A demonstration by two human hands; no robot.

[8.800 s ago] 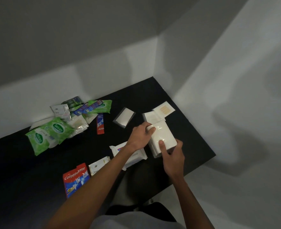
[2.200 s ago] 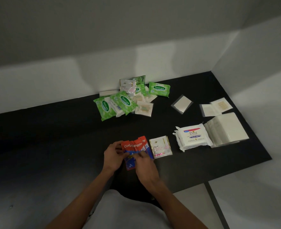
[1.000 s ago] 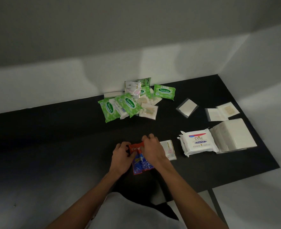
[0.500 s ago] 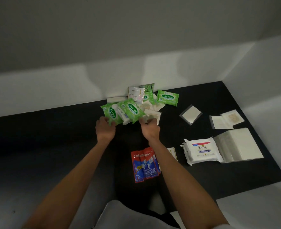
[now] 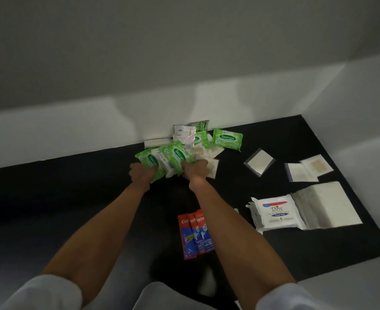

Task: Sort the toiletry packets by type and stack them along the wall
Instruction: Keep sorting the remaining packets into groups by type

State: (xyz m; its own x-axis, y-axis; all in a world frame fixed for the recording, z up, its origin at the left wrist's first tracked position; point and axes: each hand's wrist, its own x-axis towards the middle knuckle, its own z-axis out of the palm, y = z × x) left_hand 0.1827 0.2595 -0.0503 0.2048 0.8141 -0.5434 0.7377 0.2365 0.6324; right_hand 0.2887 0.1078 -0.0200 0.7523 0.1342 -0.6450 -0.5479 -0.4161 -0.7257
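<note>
Our left hand point(image 5: 141, 173) curls its fingers round the near edge of a green Sanicare wipes pack point(image 5: 150, 161) in the mixed heap point(image 5: 201, 151) against the wall point(image 5: 95, 121), centre frame. We judge this gathers one type. Our right hand point(image 5: 194, 170) meets the neighbouring pack point(image 5: 176, 154); we cannot tell how its fingers lie.

Dim, flat light is hanging over everything. The wall point(image 5: 184, 41) is looking grey up high, while its lower band point(image 5: 50, 124) is catching a brighter wash, with soft shadows crossing it. The black table point(image 5: 50, 198) is swallowing detail. Lettering on the green packets point(image 5: 177, 155) is showing legibly; the sleeves point(image 5: 39, 294) at the bottom edge are blurring, and lines are bowing near the borders.
</note>
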